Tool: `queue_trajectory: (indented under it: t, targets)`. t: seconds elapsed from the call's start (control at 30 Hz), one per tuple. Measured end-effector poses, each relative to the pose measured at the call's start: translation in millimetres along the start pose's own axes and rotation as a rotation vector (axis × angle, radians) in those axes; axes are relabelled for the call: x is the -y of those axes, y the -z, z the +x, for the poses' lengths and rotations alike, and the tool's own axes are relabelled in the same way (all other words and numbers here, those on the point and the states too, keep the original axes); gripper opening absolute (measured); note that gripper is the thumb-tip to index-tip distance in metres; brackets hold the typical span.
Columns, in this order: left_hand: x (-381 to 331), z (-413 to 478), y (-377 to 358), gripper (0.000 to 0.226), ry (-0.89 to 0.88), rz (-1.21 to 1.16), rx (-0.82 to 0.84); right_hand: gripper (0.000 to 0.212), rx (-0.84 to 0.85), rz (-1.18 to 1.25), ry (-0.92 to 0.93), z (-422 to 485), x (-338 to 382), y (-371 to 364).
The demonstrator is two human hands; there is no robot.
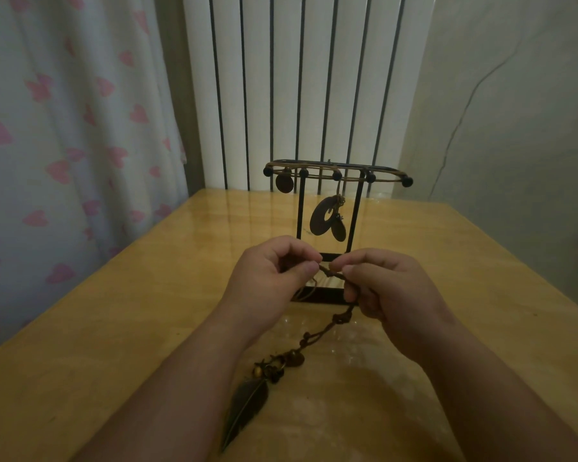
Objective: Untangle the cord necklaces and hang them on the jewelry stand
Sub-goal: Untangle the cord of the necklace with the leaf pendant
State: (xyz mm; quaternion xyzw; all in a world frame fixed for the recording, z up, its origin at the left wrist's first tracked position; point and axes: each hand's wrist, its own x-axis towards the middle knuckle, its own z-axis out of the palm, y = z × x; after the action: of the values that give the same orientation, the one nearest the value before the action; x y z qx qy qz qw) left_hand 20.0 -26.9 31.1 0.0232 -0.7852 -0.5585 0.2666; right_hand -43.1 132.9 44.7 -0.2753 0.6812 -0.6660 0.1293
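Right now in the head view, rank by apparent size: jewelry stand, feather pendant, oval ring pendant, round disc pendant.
1. jewelry stand
2. feather pendant on the held cord necklace, though it lies nearest the camera, so its lead over the next is unsure
3. oval ring pendant
4. round disc pendant

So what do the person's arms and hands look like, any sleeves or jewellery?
Both are bare. The left hand and right hand wear no gloves, and no rings show on the visible fingers. The left forearm and right forearm are uncovered to the picture's edge: no sleeves, watch or bracelet. The visible nails look short and unpainted.
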Motion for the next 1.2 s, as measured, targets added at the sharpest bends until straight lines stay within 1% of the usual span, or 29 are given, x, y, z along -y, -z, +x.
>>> queue_trajectory:
  t: [0.17, 0.3, 0.47, 0.67, 0.73, 0.83, 0.93, 1.03, 1.2]
  targets:
    - [-0.6, 0.1, 0.7, 0.021, -0.019, 0.065, -0.026, 0.013, 0.019, -0.113, 0.078, -0.8, 0.3, -1.8]
    - [-0.7, -0.1, 0.6, 0.022, -0.017, 0.069, -0.039, 0.012, 0.000, -0.259, 0.127, -1.2, 1.0, -3.2]
    - [-0.1, 0.0, 0.8, 0.022, -0.025, 0.082, -0.043, 0.011, 0.005, -0.397, 0.152, -1.5, -0.9, -4.3]
    - [0.1, 0.4, -0.1, 0.019, -0.033, 0.067, -0.055, 0.012, -0.062, -0.439, 0.199, -0.5, -2.8, -4.0]
    - [-0.8, -0.1, -0.1, 0.025, -0.049, 0.082, -0.060, 0.011, -0.077, -0.439, 0.204, 0.2, -4.0, -4.1]
    - [-3.4, -1.2, 0.9, 0.037, -0.152, 0.213, -0.130, 0.011, -0.092, -0.417, 0.204, 1.0, -5.0, -5.7]
    - [-4.0, -3.7, 0.2, 0.025, -0.271, 0.254, -0.158, 0.012, -0.111, -0.398, 0.228, 0.8, -5.6, -6.1]
    - [-1.8, -5.6, -3.8, 0.013, -0.305, 0.275, -0.132, 0.010, -0.134, -0.410, 0.261, 1.2, -6.3, -5.9]
    - [-1.6, -4.7, -6.3, 0.006, -0.254, 0.287, -0.109, 0.008, -0.144, -0.390, 0.253, 2.4, -8.6, -6.2]
